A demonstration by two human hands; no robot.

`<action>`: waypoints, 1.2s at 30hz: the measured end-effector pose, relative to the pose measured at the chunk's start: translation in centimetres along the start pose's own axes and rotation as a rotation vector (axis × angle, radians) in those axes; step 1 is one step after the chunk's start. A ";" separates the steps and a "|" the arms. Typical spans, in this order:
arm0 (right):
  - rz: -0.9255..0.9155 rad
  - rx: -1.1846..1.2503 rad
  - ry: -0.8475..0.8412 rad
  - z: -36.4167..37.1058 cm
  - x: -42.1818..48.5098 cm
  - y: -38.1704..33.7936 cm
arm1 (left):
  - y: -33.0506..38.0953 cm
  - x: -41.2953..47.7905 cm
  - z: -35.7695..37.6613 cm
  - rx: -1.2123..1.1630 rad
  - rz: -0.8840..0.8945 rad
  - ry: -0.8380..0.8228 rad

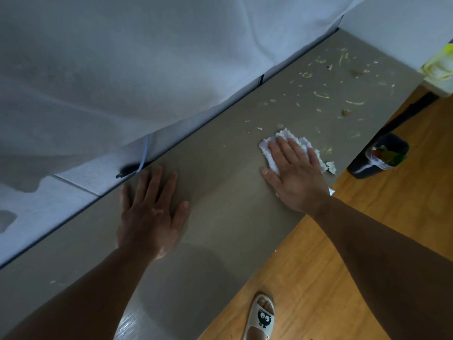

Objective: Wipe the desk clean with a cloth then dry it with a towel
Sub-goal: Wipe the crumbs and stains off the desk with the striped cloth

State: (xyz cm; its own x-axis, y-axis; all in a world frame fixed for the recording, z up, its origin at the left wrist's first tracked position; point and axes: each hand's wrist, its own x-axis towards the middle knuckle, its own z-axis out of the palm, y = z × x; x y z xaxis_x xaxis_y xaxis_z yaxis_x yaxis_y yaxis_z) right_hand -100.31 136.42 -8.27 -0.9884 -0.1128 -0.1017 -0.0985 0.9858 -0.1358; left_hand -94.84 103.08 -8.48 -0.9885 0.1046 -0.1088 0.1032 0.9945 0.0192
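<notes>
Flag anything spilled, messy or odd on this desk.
Scraps and yellow-green smears litter the far end of the desk, beyond the white cloth pressed flat under the right hand. The nearer stretch looks clean.

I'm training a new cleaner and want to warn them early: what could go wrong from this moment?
1. The right hand presses the cloth close to the front edge of the desk. A sideways stroke may push scraps onto the floor, missing the bin.
2. The scraps ahead look greenish and smeared, so the small cloth might spread them rather than lift them.
</notes>
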 end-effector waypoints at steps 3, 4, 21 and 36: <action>0.017 0.037 -0.017 -0.1 -0.6 -0.4 | 0.1 0.1 -0.1 -0.007 -0.003 -0.001; 0.026 0.051 -0.011 -0.1 -1.1 -0.8 | 0.1 0.1 -0.2 -0.002 -0.004 -0.003; 0.510 1.683 -0.416 -7.2 -11.1 -9.6 | 0.5 0.2 -1.2 -0.019 -0.018 -0.050; -0.049 0.444 -0.007 -4.9 -9.1 -5.9 | 0.5 0.2 -1.1 -0.035 -0.008 -0.045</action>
State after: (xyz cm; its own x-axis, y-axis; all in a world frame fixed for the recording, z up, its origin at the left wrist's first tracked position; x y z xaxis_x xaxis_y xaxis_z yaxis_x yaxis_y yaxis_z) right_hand -91.31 132.23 -1.70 -0.9828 -0.1605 -0.0914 -0.0844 0.8304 -0.5507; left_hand -95.12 103.54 -7.38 -0.9832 0.0975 -0.1541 0.0904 0.9945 0.0529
